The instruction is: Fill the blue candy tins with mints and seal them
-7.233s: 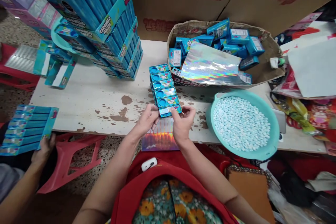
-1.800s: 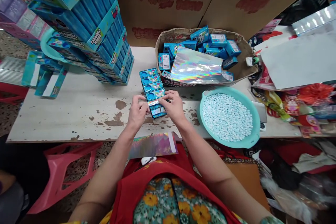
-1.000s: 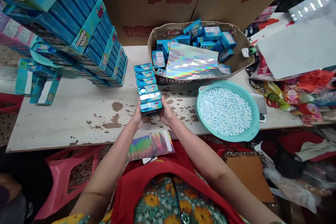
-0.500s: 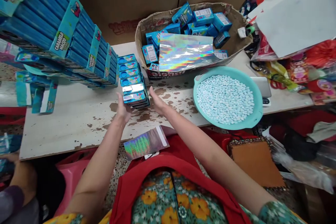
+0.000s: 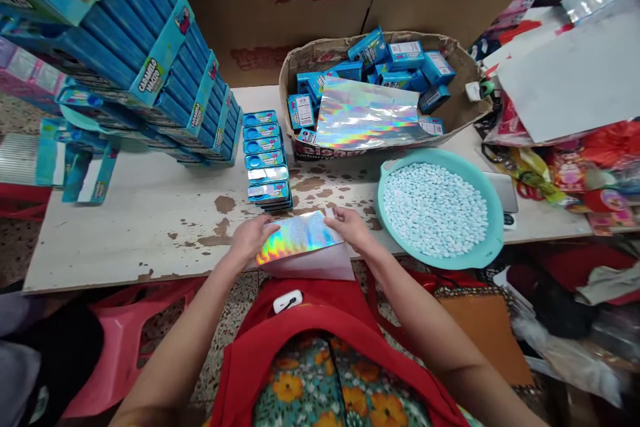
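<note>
A shiny rainbow foil sheet (image 5: 300, 235) is stretched between my hands above the table's front edge. My left hand (image 5: 251, 237) pinches its left side, and my right hand (image 5: 350, 227) grips the upper right corner near a white strip. Under the foil, a paler sheet (image 5: 320, 263) hangs over the edge toward my lap. Just beyond my left hand stands a row of small blue candy boxes (image 5: 265, 160), stacked in layers with their lids up. One lid near the front carries a silvery strip. Neither hand touches the boxes.
A torn carton (image 5: 463, 113) holds loose blue boxes and another foil sheet (image 5: 367, 110). Right of my hands sits a turquoise basin (image 5: 493, 233) of pale candies (image 5: 435, 210). Display boxes (image 5: 150, 73) tower at the left. A pink stool (image 5: 120, 347) stands below the table (image 5: 135, 233).
Both hands have left the row of blue boxes and come back toward me. They now hold the foil sheet, which lay at my lap before, raised at the table edge.
</note>
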### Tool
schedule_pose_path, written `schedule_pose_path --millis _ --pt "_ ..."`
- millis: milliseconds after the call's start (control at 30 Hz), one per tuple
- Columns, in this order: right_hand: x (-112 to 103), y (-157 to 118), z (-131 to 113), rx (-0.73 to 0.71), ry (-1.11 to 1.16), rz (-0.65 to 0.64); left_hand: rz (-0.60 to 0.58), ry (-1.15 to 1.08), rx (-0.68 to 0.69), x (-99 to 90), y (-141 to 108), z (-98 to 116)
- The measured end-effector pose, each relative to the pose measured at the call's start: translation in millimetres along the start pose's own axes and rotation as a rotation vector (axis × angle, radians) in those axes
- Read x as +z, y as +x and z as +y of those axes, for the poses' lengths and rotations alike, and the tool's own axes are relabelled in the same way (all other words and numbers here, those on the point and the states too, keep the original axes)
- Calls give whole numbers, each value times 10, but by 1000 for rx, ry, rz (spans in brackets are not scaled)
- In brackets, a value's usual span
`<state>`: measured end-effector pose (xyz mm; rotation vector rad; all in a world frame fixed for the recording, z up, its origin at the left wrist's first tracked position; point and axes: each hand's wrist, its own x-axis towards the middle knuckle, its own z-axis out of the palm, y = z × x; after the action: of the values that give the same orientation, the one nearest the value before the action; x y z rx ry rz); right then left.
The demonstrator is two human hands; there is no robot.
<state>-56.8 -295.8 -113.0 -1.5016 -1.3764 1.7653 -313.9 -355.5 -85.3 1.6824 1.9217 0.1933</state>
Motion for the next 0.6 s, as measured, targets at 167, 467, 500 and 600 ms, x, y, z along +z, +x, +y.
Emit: schedule_pose_path --millis 167,467,500,600 --pt "-45 258 199 -9 -68 112 187 170 312 566 129 257" --pt "-122 264 360 -212 -744 335 111 279 406 1300 296 426" --pt "-124 255 361 -259 -899 303 118 280 415 1309 302 400" --pt "-100 214 385 -343 -1148 203 132 280 425 1316 289 359"
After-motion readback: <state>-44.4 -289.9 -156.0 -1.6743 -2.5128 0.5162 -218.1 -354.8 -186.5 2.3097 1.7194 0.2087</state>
